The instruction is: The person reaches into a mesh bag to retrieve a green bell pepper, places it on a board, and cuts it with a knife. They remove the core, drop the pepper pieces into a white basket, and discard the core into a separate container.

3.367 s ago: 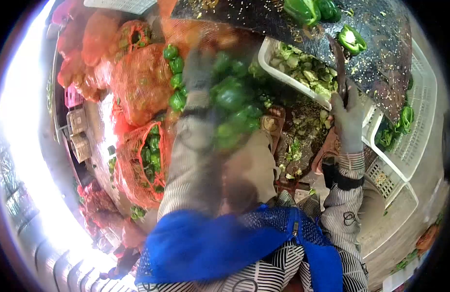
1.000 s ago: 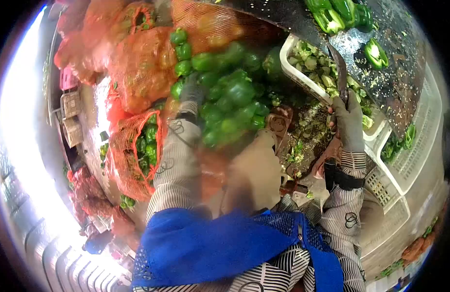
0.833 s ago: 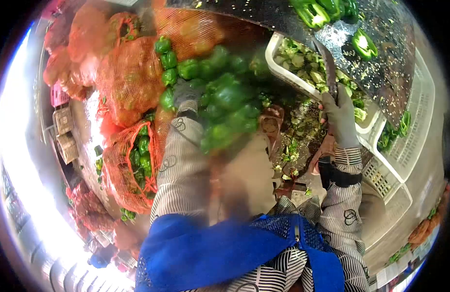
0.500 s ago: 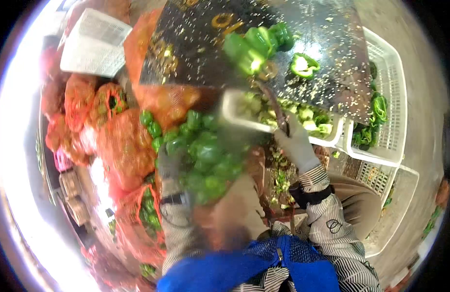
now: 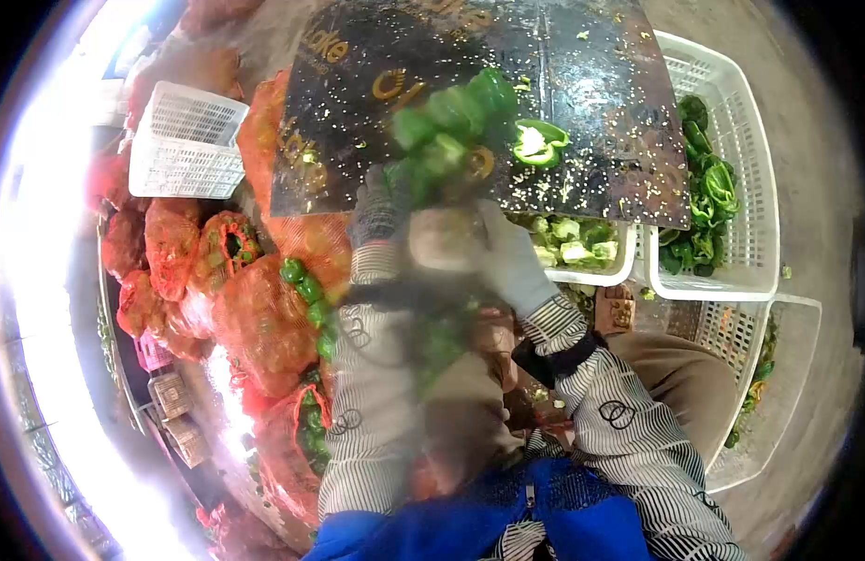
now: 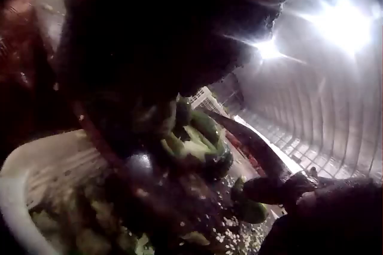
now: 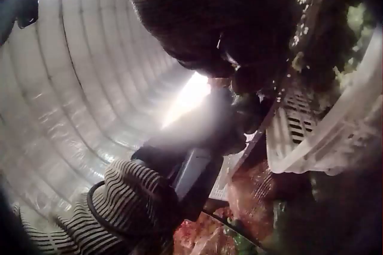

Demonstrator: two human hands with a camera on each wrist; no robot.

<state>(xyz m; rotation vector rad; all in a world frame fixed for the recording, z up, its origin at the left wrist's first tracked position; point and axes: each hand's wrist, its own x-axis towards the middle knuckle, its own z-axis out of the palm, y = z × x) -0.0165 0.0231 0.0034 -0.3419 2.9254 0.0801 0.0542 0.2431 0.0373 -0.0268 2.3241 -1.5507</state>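
At the near edge of the dark board [image 5: 339, 140], my gloved left hand [image 5: 376, 210] has its fingers around a dark green pepper [image 5: 411, 182], partly hidden by blur. To its right is my gloved right hand [image 5: 519, 262]; in the left wrist view this hand [image 6: 335, 207] grips a knife [image 6: 257, 144] with a curved blade. Several green peppers [image 5: 465, 103] lie blurred on the board, and a cut pepper [image 5: 542, 143] sits right of them. The left wrist view shows a cut pepper [image 6: 200, 141] beyond the dark left hand [image 6: 149, 46].
A white tub [image 5: 596, 279] of pale scraps stands under the board's near edge. Right of the board is a white crate [image 5: 764, 215] of green peppers. Net sacks [image 5: 264, 318] and a white basket [image 5: 189, 140] are at left. Pale bits dot the board.
My left hand has left the pepper pile and come up to the board's edge. My right hand, with the knife, has moved left toward it. The head view has shifted, showing more of the board.
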